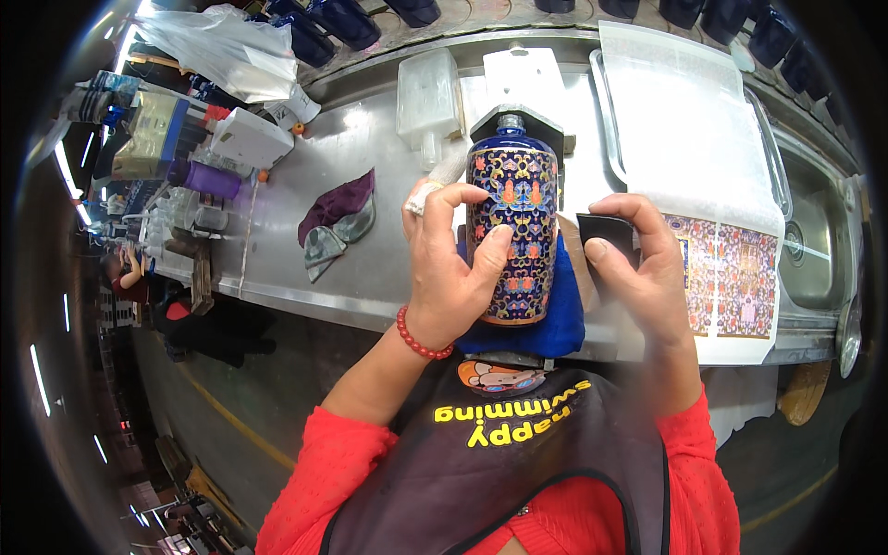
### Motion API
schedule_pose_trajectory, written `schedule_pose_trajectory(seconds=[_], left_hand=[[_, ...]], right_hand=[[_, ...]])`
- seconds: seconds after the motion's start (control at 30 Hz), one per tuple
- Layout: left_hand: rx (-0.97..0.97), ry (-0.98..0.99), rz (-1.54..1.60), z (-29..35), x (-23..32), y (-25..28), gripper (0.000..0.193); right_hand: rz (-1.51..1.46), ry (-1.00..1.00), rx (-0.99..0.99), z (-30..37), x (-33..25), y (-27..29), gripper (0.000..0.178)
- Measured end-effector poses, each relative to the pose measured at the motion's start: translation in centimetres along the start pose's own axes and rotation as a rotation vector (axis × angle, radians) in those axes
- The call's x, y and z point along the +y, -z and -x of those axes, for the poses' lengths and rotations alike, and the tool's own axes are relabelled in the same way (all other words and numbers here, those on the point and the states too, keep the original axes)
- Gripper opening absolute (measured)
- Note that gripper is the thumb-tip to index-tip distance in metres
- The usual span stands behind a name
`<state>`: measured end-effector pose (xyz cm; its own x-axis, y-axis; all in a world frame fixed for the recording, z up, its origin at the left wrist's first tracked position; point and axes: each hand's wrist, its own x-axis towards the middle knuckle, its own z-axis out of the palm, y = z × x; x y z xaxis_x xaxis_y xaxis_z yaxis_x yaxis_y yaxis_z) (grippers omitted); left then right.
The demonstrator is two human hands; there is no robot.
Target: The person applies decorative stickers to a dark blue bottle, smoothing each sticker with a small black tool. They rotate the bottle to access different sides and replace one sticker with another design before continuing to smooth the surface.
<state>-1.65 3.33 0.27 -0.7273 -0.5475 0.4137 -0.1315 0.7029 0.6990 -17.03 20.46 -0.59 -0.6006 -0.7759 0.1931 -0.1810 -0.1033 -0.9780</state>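
One bottle [524, 236], dark blue with a dense floral pattern, lies before the wearer over one blue cloth [567, 296], neck pointing away. Two hands in my view, both occupied. Left hand [442, 254]: grasping the bottle from its left side, thumb and forefinger on the patterned face; one finger has a white wrap. One red bead bracelet [421, 340] at that wrist. Right hand [652, 268]: pinching one black flat piece [603, 228] between thumb and fingers, just right of the bottle, apart from it.

Right of that hand I count at least two printed panels [747, 277] on a white sheet; a further strip is partly hidden. One sink [807, 289] beyond. Left on the metal bench [277, 254]: one purple-and-grey cloth [340, 208]. Farther off: one clear square bottle [427, 92], one purple container [203, 178]. Dark blue vessels [344, 20] line the far edge; several, cropped, so I cannot fix their number.
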Motion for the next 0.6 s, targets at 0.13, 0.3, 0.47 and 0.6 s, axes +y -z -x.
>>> schedule_pose_trajectory(seconds=[0.13,0.3,0.47,0.6], left_hand=[[-0.002,0.019,0.022,0.2,-0.4,-0.1,0.045],[-0.006,0.005,0.005,0.0,-0.5,-0.4,0.051],[0.013,0.013,0.043,-0.1,-0.5,-0.7,0.053],[-0.003,0.009,0.056,-0.4,-0.4,-0.5,0.053]], right_hand=[[0.019,0.017,0.015,0.0,0.3,0.0,0.030],[-0.023,0.002,0.130,-0.1,0.8,-0.6,0.027],[0.035,0.001,0.120,-0.2,0.3,-0.3,0.026],[0.164,0.022,0.029,-0.4,-0.2,0.1,0.027]])
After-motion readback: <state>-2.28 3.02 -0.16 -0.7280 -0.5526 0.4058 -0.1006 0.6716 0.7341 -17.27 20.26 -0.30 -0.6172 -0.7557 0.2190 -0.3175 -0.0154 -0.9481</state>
